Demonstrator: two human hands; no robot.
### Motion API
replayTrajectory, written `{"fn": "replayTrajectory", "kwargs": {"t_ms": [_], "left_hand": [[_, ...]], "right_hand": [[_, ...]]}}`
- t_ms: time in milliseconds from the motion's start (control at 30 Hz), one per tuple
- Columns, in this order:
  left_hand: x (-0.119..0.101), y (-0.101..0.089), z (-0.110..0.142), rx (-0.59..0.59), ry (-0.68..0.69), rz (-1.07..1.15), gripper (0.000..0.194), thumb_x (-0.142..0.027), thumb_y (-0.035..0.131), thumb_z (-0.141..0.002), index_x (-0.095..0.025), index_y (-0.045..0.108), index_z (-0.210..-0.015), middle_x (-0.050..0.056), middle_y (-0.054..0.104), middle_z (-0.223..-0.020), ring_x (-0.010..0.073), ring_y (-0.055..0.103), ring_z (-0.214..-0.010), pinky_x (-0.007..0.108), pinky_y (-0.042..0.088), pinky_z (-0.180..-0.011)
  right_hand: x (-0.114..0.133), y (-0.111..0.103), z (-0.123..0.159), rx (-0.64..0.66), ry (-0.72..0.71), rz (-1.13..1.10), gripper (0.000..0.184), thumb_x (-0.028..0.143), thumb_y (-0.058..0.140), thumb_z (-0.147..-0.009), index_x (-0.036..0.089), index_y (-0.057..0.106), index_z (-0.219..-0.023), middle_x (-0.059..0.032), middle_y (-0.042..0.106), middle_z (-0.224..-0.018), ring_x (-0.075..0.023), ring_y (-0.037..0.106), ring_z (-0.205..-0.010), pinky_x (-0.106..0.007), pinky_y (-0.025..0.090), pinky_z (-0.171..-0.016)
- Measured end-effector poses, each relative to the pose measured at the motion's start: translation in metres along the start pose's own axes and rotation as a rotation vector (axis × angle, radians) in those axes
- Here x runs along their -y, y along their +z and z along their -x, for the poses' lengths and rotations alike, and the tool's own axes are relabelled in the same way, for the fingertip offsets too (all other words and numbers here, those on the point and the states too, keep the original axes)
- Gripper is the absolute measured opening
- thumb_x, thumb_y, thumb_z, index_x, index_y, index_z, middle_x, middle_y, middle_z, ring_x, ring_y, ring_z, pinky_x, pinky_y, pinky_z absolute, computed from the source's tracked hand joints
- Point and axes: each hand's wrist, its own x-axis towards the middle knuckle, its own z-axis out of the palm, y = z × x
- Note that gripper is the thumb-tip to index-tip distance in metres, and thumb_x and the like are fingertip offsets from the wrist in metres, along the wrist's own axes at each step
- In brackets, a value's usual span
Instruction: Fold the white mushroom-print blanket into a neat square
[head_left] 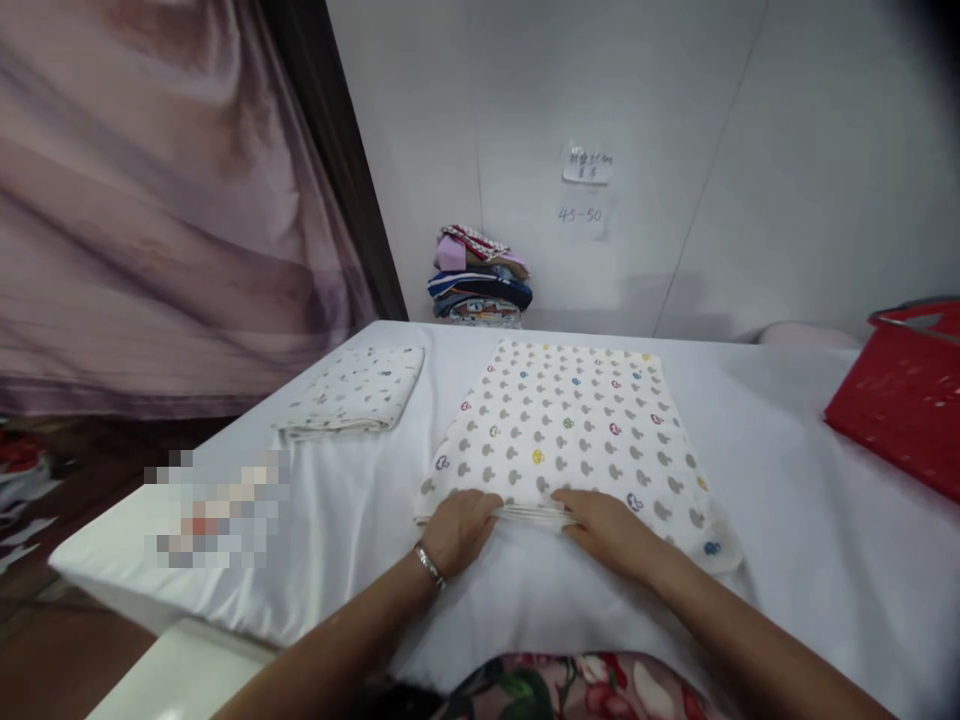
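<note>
A white cloth (570,430) printed with grey and coloured mushrooms lies folded in layers on the white-covered table. Its near edge faces me, and the stacked layers show between my hands. My left hand (463,522), with a silvery bracelet at the wrist, grips that edge left of its middle. To the right, my right hand (606,528) holds the same edge, fingers on top and thumb at the front. Both hands are closed on the cloth; the undersides of the fingers are hidden. Farther left, a second folded cloth (356,390) with small dark prints lies flat.
A red basket (900,395) stands at the table's right side. Folded clothes (480,280) are piled behind the far edge, against a grey wall with paper labels (585,215). A pink curtain (150,200) hangs at left. A pixelated patch hides something on the table's left.
</note>
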Motion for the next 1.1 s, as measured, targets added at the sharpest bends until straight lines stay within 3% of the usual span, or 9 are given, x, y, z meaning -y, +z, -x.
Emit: {"fn": "replayTrajectory", "kwargs": {"t_ms": [167,267,567,867,1100], "left_hand": [[-0.003,-0.007,-0.003,0.1,-0.018,0.019,0.018,-0.02,0.039,-0.088,-0.016,0.055,-0.095,0.005,0.062,-0.081,0.0188,0.057,-0.081,0.032,0.042,-0.074],[-0.005,-0.008,-0.003,0.131,-0.017,0.002,0.018,-0.02,0.039,-0.087,-0.016,0.056,-0.094,0.005,0.062,-0.081,0.0191,0.057,-0.08,0.033,0.041,-0.074],[-0.008,-0.008,-0.002,-0.01,0.023,0.056,0.02,-0.02,0.037,-0.089,-0.017,0.056,-0.095,0.006,0.06,-0.098,0.0178,0.054,-0.09,0.032,0.041,-0.077],[-0.009,-0.015,0.009,0.095,0.073,0.102,0.022,-0.022,0.038,-0.09,-0.017,0.059,-0.09,0.006,0.059,-0.087,0.0175,0.051,-0.087,0.034,0.039,-0.081],[-0.014,-0.007,0.008,-0.005,0.037,0.088,0.022,-0.014,0.044,-0.084,-0.016,0.054,-0.104,0.007,0.059,-0.099,0.0191,0.051,-0.094,0.036,0.041,-0.084]], "right_hand": [[-0.006,-0.003,0.013,0.059,0.003,0.063,0.027,0.015,0.043,-0.078,0.019,0.057,-0.101,-0.0062,0.061,-0.099,-0.0187,0.054,-0.093,-0.03,0.039,-0.082],[-0.009,-0.005,0.023,0.066,0.01,0.08,0.026,0.014,0.043,-0.08,0.019,0.057,-0.102,-0.0057,0.059,-0.096,-0.0182,0.053,-0.093,-0.029,0.039,-0.081],[-0.003,0.005,0.028,-0.022,-0.018,0.144,0.03,0.012,0.04,-0.082,0.017,0.054,-0.108,-0.0069,0.057,-0.1,-0.0186,0.05,-0.095,-0.03,0.038,-0.081],[-0.002,0.004,0.028,0.045,-0.042,0.189,0.026,0.014,0.039,-0.084,0.02,0.058,-0.102,-0.0055,0.06,-0.096,-0.0189,0.052,-0.093,-0.03,0.039,-0.078],[0.007,0.013,0.021,-0.018,-0.098,0.271,0.029,0.014,0.039,-0.085,0.017,0.054,-0.11,-0.0083,0.058,-0.099,-0.0207,0.051,-0.09,-0.032,0.04,-0.077]]}}
